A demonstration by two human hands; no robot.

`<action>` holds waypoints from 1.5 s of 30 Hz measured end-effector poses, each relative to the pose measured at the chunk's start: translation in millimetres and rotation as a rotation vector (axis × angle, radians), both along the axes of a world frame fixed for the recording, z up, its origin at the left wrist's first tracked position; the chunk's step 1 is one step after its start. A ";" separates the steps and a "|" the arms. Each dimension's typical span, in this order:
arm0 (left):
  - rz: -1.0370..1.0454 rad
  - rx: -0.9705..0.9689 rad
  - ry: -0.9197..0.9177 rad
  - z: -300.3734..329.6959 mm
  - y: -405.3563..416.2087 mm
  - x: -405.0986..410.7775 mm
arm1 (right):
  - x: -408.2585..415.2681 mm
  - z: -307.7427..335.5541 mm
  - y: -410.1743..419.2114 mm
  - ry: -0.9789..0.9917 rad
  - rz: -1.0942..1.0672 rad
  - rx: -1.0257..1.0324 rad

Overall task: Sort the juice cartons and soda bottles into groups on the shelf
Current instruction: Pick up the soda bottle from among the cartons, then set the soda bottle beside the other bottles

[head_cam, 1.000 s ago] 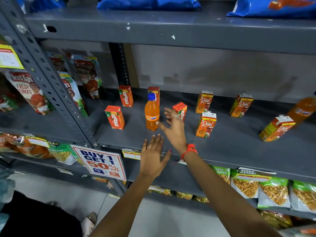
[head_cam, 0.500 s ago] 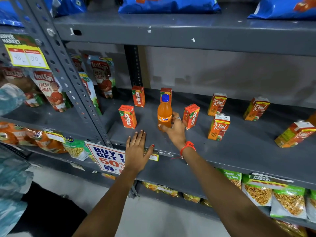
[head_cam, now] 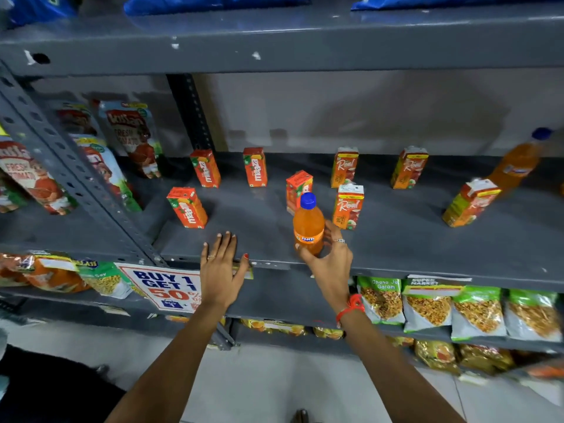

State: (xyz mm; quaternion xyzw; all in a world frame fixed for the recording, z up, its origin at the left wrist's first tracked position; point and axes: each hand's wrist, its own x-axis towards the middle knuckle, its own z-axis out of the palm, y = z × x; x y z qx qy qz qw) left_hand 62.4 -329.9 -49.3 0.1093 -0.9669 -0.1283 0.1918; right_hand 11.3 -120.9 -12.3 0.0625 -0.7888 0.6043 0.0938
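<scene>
My right hand (head_cam: 328,261) grips an orange Fanta bottle (head_cam: 308,227) with a blue cap, upright near the front edge of the grey shelf (head_cam: 396,248). My left hand (head_cam: 220,264) lies flat and open on that front edge, to the bottle's left. Several red Maaza cartons stand on the shelf's left half, one at the front left (head_cam: 186,207), two at the back (head_cam: 205,167) (head_cam: 255,167), one just behind the bottle (head_cam: 297,187). Several Real cartons (head_cam: 348,206) stand to the right. A second orange bottle (head_cam: 518,163) leans at the far right.
Tomato ketchup pouches (head_cam: 134,135) fill the left bay behind a slotted upright post (head_cam: 73,181). A "Buy 1 Get 1" sign (head_cam: 161,285) hangs below the shelf edge. Snack packets (head_cam: 427,303) line the lower shelf. Blue bags sit on the shelf above.
My right hand closed around the Fanta bottle and drew it forward and right, to the shelf's front edge. My left hand settled flat on the edge.
</scene>
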 end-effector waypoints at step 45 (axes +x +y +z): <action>-0.336 -0.116 -0.113 11.9 310.7 -73.3 | -102.4 18.6 360.9 -0.154 -0.371 0.002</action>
